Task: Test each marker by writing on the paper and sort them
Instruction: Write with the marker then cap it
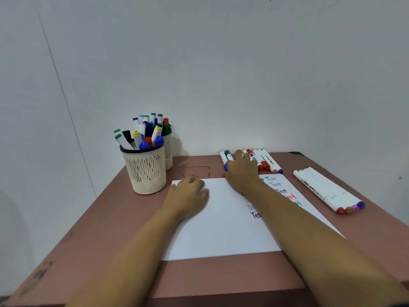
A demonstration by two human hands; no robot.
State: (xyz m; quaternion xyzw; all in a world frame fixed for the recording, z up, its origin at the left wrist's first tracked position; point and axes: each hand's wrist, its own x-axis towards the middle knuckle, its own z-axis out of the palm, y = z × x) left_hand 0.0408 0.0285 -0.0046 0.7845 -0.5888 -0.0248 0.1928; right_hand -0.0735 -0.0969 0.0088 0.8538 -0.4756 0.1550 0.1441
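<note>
Nearest us, two bare forearms cross the front lip of a matte reddish-brown table [99, 235], scuffed at its near left corner. We note a smooth white paper [217, 231] lying flat at centre, its right part bearing the word "Test" in several colours. The left hand [188, 193] rests palm down on the sheet's far left corner, fingers loosely bent, gripping nothing. The right hand [242, 171] lies over a row of capped markers [266, 161] just past the paper's far edge, by the wall. A blue tip [225, 167] shows beside its thumb, and we cannot tell whether it is gripped. Four white-barrelled markers [327, 190] lie together at right, apart from the sheet. Two cream lattice cups [146, 171] packed with markers stand far left. Open tabletop shows along the left side and in a strip before the sheet.
</note>
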